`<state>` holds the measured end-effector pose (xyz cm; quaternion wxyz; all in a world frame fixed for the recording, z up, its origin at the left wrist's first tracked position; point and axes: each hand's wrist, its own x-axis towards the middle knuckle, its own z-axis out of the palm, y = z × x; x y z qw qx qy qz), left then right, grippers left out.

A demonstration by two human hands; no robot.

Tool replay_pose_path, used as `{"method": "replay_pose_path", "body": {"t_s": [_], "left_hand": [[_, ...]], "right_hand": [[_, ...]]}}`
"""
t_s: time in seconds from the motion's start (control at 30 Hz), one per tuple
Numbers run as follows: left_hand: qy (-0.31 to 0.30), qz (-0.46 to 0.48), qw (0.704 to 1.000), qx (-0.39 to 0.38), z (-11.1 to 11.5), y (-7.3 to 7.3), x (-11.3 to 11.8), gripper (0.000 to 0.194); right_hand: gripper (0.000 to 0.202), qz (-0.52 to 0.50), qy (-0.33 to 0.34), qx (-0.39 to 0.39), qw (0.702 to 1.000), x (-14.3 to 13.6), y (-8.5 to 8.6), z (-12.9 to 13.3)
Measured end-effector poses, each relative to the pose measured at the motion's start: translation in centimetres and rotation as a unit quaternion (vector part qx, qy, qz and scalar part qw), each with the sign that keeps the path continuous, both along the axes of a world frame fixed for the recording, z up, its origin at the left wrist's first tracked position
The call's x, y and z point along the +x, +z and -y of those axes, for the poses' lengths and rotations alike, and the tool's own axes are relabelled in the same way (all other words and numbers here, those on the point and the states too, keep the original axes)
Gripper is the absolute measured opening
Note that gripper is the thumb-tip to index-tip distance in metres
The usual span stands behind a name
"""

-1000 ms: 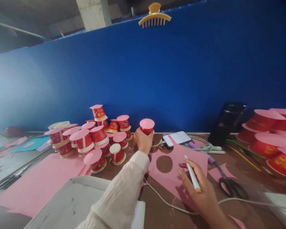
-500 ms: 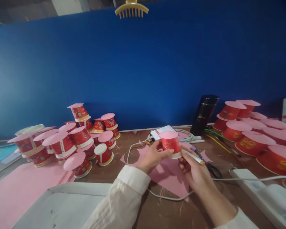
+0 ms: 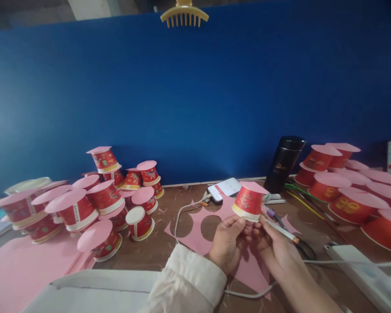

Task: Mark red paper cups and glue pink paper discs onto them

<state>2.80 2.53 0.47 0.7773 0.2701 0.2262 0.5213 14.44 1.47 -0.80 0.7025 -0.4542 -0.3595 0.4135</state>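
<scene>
An upside-down red paper cup (image 3: 248, 203) is held up before me, with a pink paper disc (image 3: 254, 187) on its base. The thumb and fingers of my left hand (image 3: 230, 243) pinch its rim from below left. My right hand (image 3: 273, 245) grips the same rim on the right. A white pen (image 3: 282, 230) with an orange end is also tucked between the fingers of that hand. Under both hands lies a pink paper sheet (image 3: 198, 245) with round holes cut out of it.
Disc-topped red cups stand stacked at left (image 3: 74, 213) and right (image 3: 355, 204). A white-based cup (image 3: 139, 224) stands beside the left stacks. Behind are a phone (image 3: 224, 189) and a black flask (image 3: 284, 163). A white cable (image 3: 247, 295) and power strip (image 3: 361, 269) lie nearer.
The cup has shifted right and been turned, so its printed figure faces differently. My left hand has moved from the cup's side down to its rim. The view has shifted slightly.
</scene>
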Motion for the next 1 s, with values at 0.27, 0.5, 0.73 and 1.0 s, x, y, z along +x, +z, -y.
{"method": "replay_pose_path", "body": {"t_s": [0.27, 0.5, 0.73, 1.0], "left_hand": [[0.051, 0.024, 0.997, -0.056, -1.4, -0.1, -0.8, 0.044], [0.038, -0.003, 0.999, -0.019, -1.5, -0.8, -0.7, 0.040], [0.033, -0.037, 0.999, 0.009, -1.6, -1.3, -0.7, 0.039], [0.031, -0.050, 0.998, 0.030, -1.5, -1.6, -0.6, 0.040]], "right_hand": [[0.036, 0.405, -0.207, 0.050, 0.889, 0.7, 1.7, 2.2], [0.024, 0.553, -0.146, 0.204, 0.794, -0.6, 2.6, 3.2], [0.013, 0.544, -0.176, 0.148, 0.807, -0.7, 2.1, 3.1], [0.012, 0.551, -0.168, 0.179, 0.797, -0.6, 2.0, 2.9]]}}
